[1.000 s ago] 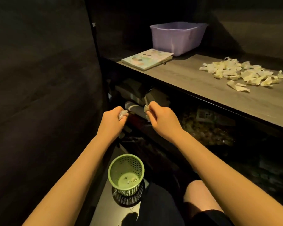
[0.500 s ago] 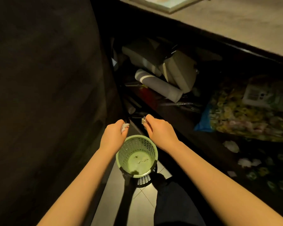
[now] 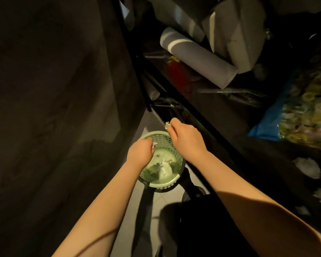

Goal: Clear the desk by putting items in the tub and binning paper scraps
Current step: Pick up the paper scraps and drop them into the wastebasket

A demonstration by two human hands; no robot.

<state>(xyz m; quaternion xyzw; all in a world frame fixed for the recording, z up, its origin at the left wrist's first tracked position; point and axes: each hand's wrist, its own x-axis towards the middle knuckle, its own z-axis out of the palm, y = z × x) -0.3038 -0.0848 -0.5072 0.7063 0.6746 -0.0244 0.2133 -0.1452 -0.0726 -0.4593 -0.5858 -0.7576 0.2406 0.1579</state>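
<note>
Over the dim floor [image 3: 163, 199] we are pinching scraps [image 3: 167, 125]: left hand [image 3: 140, 152] above the bin [image 3: 161, 186], right hand [image 3: 185, 140] past its far rim.

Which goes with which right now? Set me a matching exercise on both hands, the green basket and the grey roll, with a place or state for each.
Things:
1. left hand
2. right hand
3. green basket
4. grey roll

Places or states:
A. lies among clutter, up beyond the hands
B. pinches a scrap over the basket's opening
C. stands on the tiled floor, paper inside
D. pinches a second scrap just past the basket's far rim

Pairs: 1-B, 2-D, 3-C, 4-A.
</note>
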